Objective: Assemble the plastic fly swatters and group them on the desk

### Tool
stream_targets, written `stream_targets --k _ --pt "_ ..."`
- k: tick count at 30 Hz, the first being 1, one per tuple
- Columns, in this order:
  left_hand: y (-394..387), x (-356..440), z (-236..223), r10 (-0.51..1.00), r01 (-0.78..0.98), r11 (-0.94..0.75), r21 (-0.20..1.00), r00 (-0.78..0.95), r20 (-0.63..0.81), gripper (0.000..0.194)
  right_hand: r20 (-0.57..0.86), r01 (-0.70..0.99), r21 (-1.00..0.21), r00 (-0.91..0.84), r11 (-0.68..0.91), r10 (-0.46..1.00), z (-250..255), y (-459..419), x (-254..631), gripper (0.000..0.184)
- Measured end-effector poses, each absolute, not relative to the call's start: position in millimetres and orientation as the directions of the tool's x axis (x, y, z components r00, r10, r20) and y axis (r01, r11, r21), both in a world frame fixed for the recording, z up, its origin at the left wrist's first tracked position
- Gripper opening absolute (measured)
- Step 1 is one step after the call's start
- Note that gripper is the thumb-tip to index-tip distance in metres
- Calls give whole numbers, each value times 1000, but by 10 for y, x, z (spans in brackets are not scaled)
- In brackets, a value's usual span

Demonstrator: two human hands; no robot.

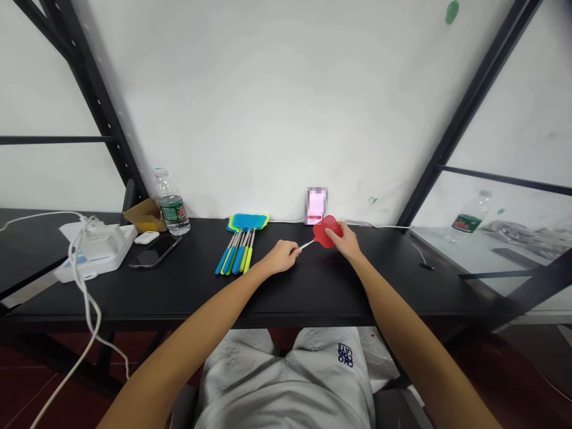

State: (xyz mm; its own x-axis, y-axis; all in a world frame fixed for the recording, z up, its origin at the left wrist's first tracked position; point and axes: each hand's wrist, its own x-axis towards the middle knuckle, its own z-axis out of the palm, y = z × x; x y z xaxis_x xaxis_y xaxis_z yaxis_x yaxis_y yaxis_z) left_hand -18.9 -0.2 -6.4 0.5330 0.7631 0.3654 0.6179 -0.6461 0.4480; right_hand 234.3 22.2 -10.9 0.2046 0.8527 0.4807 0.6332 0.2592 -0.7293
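Between my two hands is a red fly swatter (325, 231) with a thin silvery shaft, held over the black table. My left hand (282, 256) is closed around its handle end, which the fingers hide. At the other end, my right hand (347, 242) grips the edge of the red perforated head, thumb on its face. To the left lies a bunch of several fly swatters (247, 223) with blue and yellow-green heads stacked together at the wall side. Their blue, green and yellow handles fan out toward me.
A phone with a lit pink screen (316, 205) leans on the wall. Left stand a water bottle (173, 205), a cardboard box (145, 215), a dark phone (155, 251), a white case (147, 238) and a power strip (111, 253) with cables. A short cable (426, 266) lies right.
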Motion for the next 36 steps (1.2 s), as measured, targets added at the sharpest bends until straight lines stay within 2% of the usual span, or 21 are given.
stream_targets --k 14,25,31,36 --pt "-3 -167 -25 804 603 -590 536 502 319 27 511 539 -754 124 375 851 -92 185 2260 43" --pt "17 -172 -66 792 587 -607 536 506 342 25 473 614 -723 104 318 875 -78 165 2275 44" --pt "0 -160 -52 797 606 -600 522 505 330 26 462 602 -745 151 289 874 -92 204 2277 40" --pt "-17 -124 -28 789 579 -613 537 477 387 27 471 475 -831 324 290 820 -81 255 2256 44"
